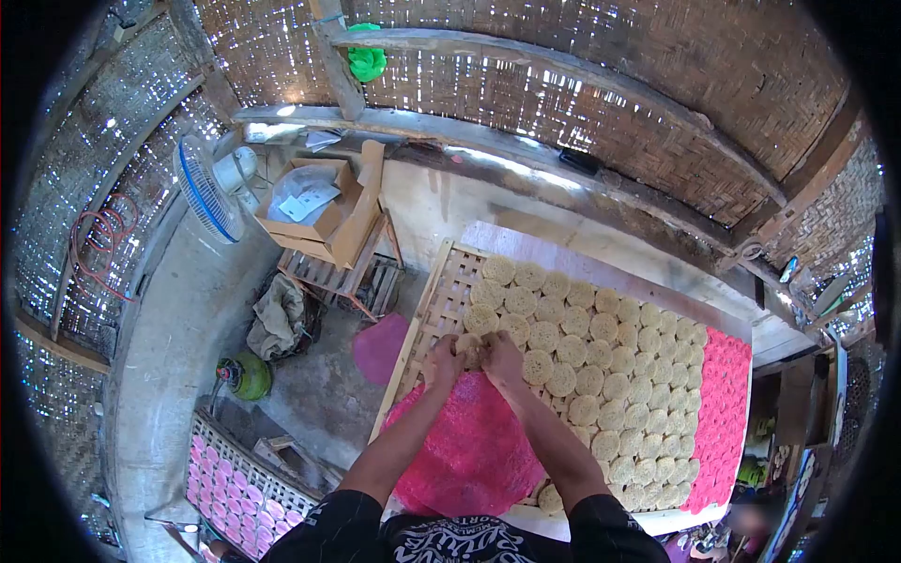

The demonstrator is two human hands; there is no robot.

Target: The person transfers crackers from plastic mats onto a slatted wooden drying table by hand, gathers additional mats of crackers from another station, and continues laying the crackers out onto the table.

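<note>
Head view: both hands on one tan disc at the tray's near-left part.
Left hand [444, 362] and right hand [501, 359] pinch opposite edges of the round, strand-textured tan disc [468, 348]; fingers curled, exact finger contact too small to tell. Disc is over the slatted bamboo tray [448, 302], just beside the rows of tan discs [599, 353], some overlapping. Bright pink stringy mass [466, 446] lies under the forearms; more pink pieces [722, 413] fill the tray's right end. Lower left: second slatted rack [246, 444] with pale pink discs [223, 483]. Open cardboard box [324, 230] sits on a wooden stand [324, 274], fan [206, 190] beside it.
</note>
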